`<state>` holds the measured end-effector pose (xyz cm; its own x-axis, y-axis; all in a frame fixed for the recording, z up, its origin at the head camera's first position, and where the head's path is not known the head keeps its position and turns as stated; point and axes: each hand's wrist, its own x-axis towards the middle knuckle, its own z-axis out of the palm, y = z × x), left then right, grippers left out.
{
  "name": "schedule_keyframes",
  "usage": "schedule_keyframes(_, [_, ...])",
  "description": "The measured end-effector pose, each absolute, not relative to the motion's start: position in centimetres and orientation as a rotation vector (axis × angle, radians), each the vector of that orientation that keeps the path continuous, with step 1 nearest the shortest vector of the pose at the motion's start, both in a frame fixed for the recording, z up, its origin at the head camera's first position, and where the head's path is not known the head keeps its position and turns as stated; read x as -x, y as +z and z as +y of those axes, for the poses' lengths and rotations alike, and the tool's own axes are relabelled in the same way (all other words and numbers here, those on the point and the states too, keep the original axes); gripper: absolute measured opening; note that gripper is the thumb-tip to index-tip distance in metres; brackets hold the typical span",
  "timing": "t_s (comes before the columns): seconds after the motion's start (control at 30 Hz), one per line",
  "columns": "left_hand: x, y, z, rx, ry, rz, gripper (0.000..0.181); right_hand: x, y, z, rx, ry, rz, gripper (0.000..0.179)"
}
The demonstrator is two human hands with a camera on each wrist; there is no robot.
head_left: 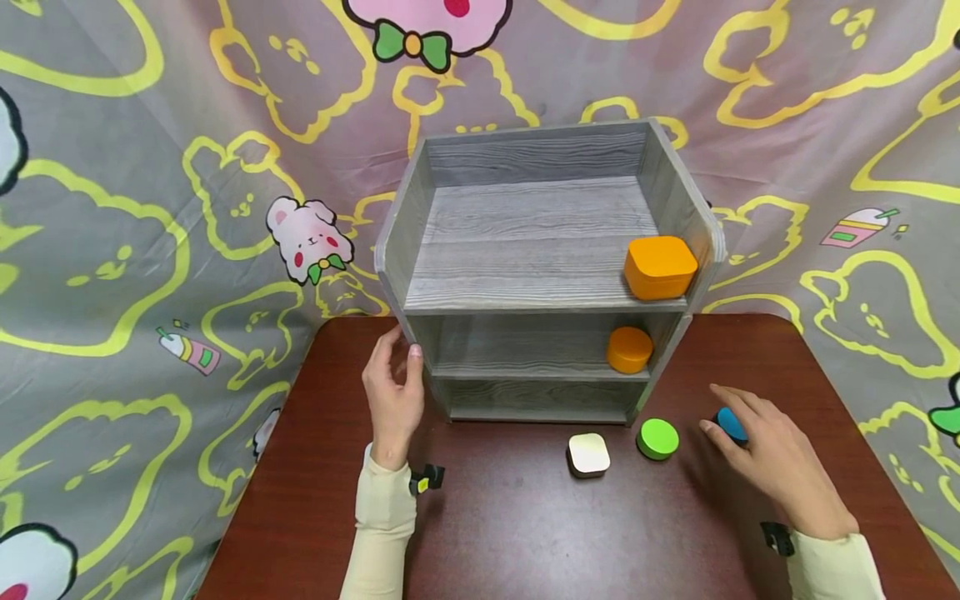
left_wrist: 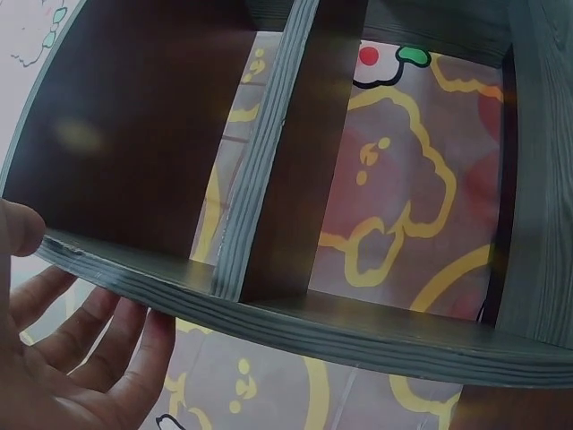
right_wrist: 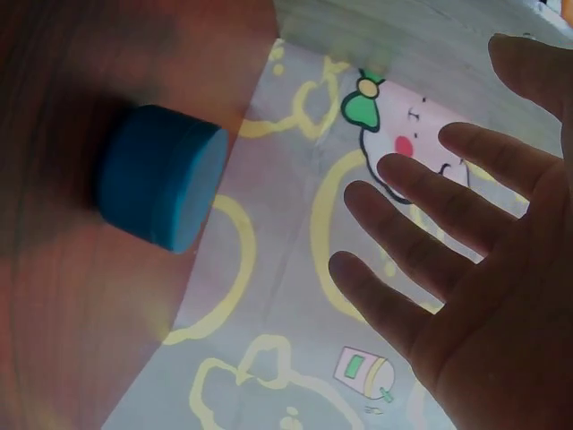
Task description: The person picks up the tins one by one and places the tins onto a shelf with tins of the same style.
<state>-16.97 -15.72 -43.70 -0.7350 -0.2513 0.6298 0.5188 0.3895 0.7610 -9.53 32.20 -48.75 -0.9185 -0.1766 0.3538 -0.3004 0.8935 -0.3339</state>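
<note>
My left hand (head_left: 395, 400) grips the left side panel of a small grey wood-grain shelf (head_left: 525, 250). In the left wrist view the thumb lies on one side of the panel's edge (left_wrist: 269, 324) and the fingers on the other. My right hand (head_left: 783, 458) hovers above a blue round container (head_left: 731, 425) at the right of the table. Its fingers are spread and hold nothing. The right wrist view shows the blue container (right_wrist: 161, 177) upright on the wood, apart from the fingertips.
An orange squarish container (head_left: 660, 267) sits at the right of the upper shelf, an orange round one (head_left: 629, 350) on the level below. Before the shelf, a green round container (head_left: 657, 439) and a cream-topped square one (head_left: 588, 455) stand on the brown table (head_left: 517, 533). Patterned cloth (head_left: 225, 208) hangs behind.
</note>
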Motion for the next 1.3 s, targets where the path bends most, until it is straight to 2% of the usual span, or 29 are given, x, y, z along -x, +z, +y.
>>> schedule_keyframes(0.7, [17.3, -43.7, -15.7, 0.231, -1.458, -1.911, 0.029, 10.5, -50.8, 34.5, -0.213, 0.764, -2.775, 0.056])
schedule_keyframes(1.3, [17.4, -43.8, -15.8, 0.231, -1.468, -1.913, 0.028, 11.0, -52.8, 36.0, -0.065, 0.82, -2.86, 0.061])
